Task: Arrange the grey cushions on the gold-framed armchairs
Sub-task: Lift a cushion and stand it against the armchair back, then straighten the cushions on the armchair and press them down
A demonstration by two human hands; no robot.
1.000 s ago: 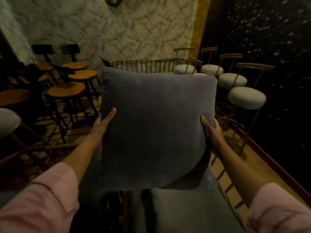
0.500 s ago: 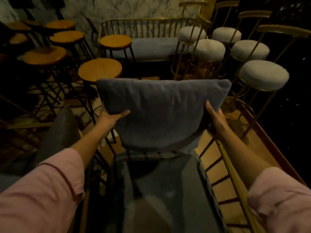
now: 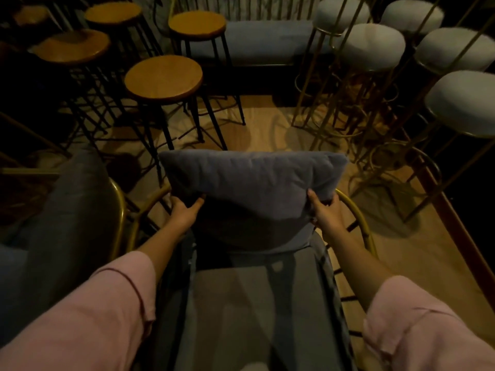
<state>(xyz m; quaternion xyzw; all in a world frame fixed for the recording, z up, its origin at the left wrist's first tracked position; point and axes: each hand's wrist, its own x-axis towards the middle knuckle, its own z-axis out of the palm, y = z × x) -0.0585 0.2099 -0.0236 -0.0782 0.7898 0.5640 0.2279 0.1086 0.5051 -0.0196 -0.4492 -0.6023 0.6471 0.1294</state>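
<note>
A square grey cushion stands upright at the back of a gold-framed armchair right below me. My left hand grips the cushion's left side and my right hand grips its right side. The cushion's lower edge rests on the chair's grey seat pad. A second gold-framed armchair stands to the left, with another grey cushion leaning against its back.
Wooden-topped bar stools on black legs crowd the far left. White-padded stools on gold frames stand at the right. A gold-framed bench with a grey seat lies against the far wall. Bare wooden floor shows behind the armchair.
Both hands have lowered the cushion from chest height down onto the armchair, against its back. My view has tipped downward toward the seat.
</note>
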